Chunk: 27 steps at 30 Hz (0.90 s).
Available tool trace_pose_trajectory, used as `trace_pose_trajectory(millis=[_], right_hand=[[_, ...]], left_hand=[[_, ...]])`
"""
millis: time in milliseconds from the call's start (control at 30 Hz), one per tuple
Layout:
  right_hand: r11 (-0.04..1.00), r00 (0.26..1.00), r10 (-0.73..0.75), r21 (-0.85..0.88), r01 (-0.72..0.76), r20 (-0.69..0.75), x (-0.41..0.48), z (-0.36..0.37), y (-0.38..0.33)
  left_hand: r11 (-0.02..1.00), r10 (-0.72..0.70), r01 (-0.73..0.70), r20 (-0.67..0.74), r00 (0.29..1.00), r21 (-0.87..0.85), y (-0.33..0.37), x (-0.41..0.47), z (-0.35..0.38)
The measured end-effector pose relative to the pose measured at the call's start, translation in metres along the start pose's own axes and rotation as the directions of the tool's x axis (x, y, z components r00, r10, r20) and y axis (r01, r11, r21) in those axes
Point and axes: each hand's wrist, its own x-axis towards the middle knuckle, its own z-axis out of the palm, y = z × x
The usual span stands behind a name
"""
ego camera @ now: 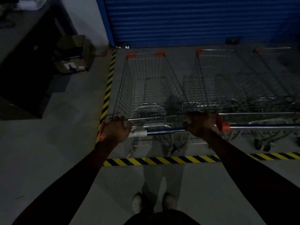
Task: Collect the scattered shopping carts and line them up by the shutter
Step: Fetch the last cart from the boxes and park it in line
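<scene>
Left hand (116, 129) and right hand (198, 125) both clenched round the handle bar (164, 131) of the wire shopping cart (146, 88). Cart sits inside the hazard tape (162, 160), nose toward the blue shutter (186, 21) (second cart (219, 82) just beside it, right side).

**Lost to the Edges and the Dark**

The far-right cart (276, 65) is running off the right edge, its basket blurring into shadow. The left hand (116, 129) and right hand (198, 125) are wrapping over the nearest cart's handle bar (164, 131), hiding its ends. The label (69, 65) on the far-left cardboard box (73, 54) is smearing beyond reading. The shutter (186, 21) is being cut off at the top.
</scene>
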Motion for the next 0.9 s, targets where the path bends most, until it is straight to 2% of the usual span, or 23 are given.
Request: trace_pose_trajectory(millis=[500, 633, 767, 833, 867, 900], right_hand=[[0.996, 0.997, -0.061, -0.067, 0.058, -0.038, -0.008, -0.007, 0.003], [0.993, 0.998, -0.044, -0.112, 0.038, -0.050, -0.013, -0.012, -0.001], [0.997, 0.995, -0.076, 0.016, 0.078, -0.064, 0.012, 0.028, 0.026], [0.997, 0.998, -0.051, 0.058, 0.053, -0.028, 0.012, 0.028, 0.026], [0.998, 0.998, -0.050, 0.030, 0.051, -0.037, 0.002, 0.019, 0.018], [0.999, 0.992, -0.048, 0.013, 0.050, -0.117, -0.011, 0.010, 0.009]], left_hand=[[0.999, -0.036, 0.036, 0.013, 0.999, 0.000, 0.008, -0.006, 0.005], [0.999, -0.032, 0.033, -0.035, 0.999, 0.019, 0.009, -0.009, 0.006], [0.999, -0.030, 0.032, -0.068, 0.997, 0.036, 0.010, -0.016, 0.004], [0.999, -0.041, 0.043, -0.094, 0.995, 0.020, 0.013, -0.024, 0.002], [0.999, -0.031, 0.033, -0.137, 0.990, 0.010, 0.015, -0.029, 0.002], [1.000, -0.023, 0.021, -0.179, 0.984, -0.009, 0.019, -0.037, 0.000]])
